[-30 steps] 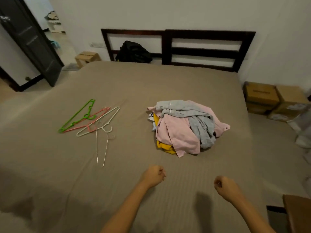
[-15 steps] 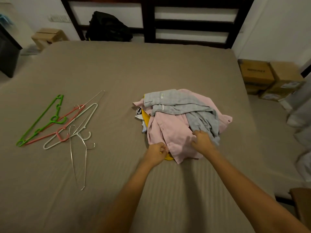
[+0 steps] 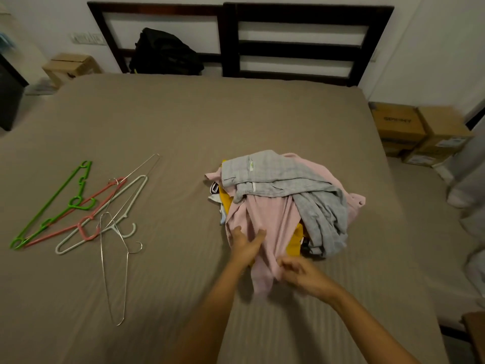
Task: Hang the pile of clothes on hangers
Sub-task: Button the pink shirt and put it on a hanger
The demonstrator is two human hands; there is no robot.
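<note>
A pile of clothes [image 3: 286, 203] lies on the bed [image 3: 183, 122], right of the middle. A grey checked garment [image 3: 283, 177] is on top, over a pink shirt [image 3: 273, 219], with a yellow piece [image 3: 294, 243] showing underneath. My left hand [image 3: 245, 244] grips the pink shirt at its near left edge. My right hand [image 3: 301, 275] pinches the shirt's near end, which is pulled toward me. Several hangers lie on the left of the bed: a green one [image 3: 52, 203], a coral one [image 3: 76, 224], a white one [image 3: 105, 216] and thin wire ones [image 3: 118, 269].
A dark headboard [image 3: 231, 40] stands behind the bed with a black bag [image 3: 165, 52] against it. Cardboard boxes [image 3: 420, 132] are stacked on the floor at the right, another box [image 3: 70, 67] at the back left.
Both hands reached from the near bed to the pile and took hold of the pink shirt. Its near end now stretches toward me. My view moved closer.
</note>
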